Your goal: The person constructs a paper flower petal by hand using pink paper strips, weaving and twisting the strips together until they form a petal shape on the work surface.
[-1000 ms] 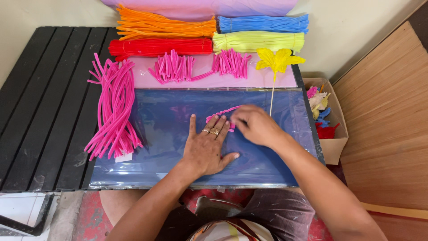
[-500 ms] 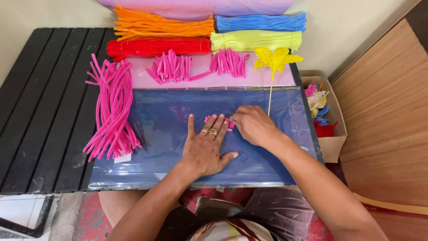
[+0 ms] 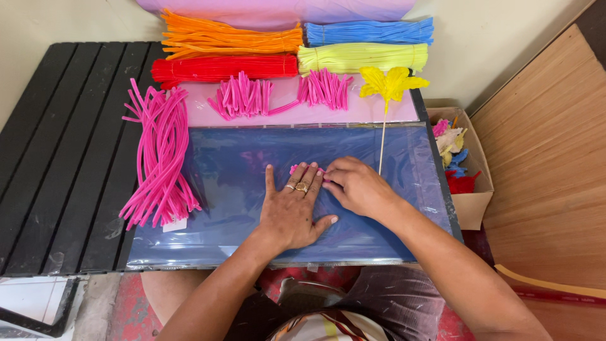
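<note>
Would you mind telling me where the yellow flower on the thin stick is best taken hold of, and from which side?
Grip the yellow flower by its thin stick, probably at the bare middle stretch. It lies flat on the blue sheet, pointing toward the person, so pinching from above looks easiest. The soft petals would likely crush, and the right hand lies right beside the stick's lower end.

Blue plastic sheet (image 3: pixel 240 189); pink stems (image 3: pixel 161 158); yellow flower (image 3: pixel 391 82); black slatted table (image 3: pixel 57 145); possibly pink piece (image 3: pixel 295 168).
</note>
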